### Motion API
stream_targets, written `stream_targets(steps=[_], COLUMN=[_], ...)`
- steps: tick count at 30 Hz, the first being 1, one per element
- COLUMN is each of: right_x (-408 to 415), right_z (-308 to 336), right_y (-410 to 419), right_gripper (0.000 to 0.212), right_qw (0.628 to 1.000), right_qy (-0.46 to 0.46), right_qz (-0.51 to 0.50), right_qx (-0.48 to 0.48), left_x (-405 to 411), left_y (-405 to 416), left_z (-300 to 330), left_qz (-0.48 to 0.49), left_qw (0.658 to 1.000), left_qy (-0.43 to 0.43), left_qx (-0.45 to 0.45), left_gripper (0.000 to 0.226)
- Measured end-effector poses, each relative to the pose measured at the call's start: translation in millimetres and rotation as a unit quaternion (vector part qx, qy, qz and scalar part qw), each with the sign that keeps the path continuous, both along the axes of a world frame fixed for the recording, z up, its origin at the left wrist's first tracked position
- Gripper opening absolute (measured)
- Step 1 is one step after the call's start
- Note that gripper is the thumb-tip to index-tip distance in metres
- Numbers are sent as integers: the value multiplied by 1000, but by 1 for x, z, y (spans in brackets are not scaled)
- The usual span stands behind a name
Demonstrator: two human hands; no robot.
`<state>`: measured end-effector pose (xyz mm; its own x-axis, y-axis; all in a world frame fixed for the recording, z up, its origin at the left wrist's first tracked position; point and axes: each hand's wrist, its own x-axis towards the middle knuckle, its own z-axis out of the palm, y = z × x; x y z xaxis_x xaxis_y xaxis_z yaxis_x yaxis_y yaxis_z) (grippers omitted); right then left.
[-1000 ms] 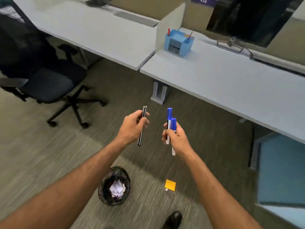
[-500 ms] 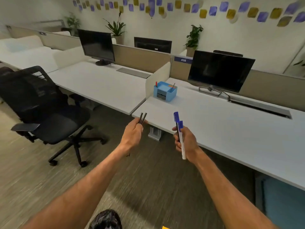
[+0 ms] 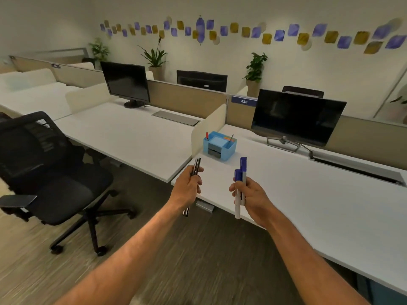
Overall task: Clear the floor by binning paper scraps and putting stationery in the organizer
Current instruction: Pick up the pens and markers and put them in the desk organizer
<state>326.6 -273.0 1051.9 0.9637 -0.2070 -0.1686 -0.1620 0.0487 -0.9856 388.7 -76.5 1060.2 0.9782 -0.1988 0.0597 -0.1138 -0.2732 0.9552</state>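
My left hand (image 3: pixel 187 187) is shut on two thin black pens (image 3: pixel 196 167), held upright at the near corner of the white desk (image 3: pixel 308 194). A little to the right, my right hand (image 3: pixel 251 195) grips two white markers with blue caps (image 3: pixel 240 172), also upright. The light blue desk organizer (image 3: pixel 220 146) stands on the desk beyond both hands, next to a cream divider panel (image 3: pixel 209 126). A red pen and a dark pen stick out of its compartments. Neither the bin nor any paper scraps are in view.
A black office chair (image 3: pixel 50 172) stands on the carpet at left. A dark monitor (image 3: pixel 297 117) sits behind the organizer to the right, and another monitor (image 3: pixel 125 82) is on the left desk (image 3: pixel 123 133). Potted plants line the back partition.
My view has tilted up from the floor to the desks, so the bin and the yellow note have left the frame. Both hands, still holding the pens and markers, are nearer the desk.
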Motion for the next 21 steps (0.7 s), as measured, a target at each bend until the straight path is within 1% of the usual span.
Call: stream_targets(steps=[4,7,10,13,15,17,19,21], right_x=[64,116,169,217,249,288,328,368], right_z=[-3,-6,-9,-8,-6,-6,-11,-16], right_y=[-6,-10,-13,-15,-20,-28,-37,-45], right_gripper=[23,26,29,32,29,21,20,24], right_qw=[1000,999,997,994,993,991,989,988], right_qy=[-8,-2,-5,-6,-10,-9,4,11], right_qz=[-6,-42,-77,-106,-121,-132,-143,-149], right_qx=[-17,0,5,14,5,-14,-32,-45], left_x=[66,118,168,214,240,265,286,307], left_y=[-8,-12,-9,-3,-5,-7,-8,-11], left_z=[-3,-3,-2,-2,-5,-9,-14,-16], left_qz=[-6,-32,-52,-47,-43,-37,-27,-22], left_qw=[1000,999,999,999,999,999,999,999], left_qy=[-8,4,3,21,31,34,43,39], left_qx=[2,19,12,-3,-6,-11,-15,-5], left_gripper=[23,24,23,24,24,23,22,22])
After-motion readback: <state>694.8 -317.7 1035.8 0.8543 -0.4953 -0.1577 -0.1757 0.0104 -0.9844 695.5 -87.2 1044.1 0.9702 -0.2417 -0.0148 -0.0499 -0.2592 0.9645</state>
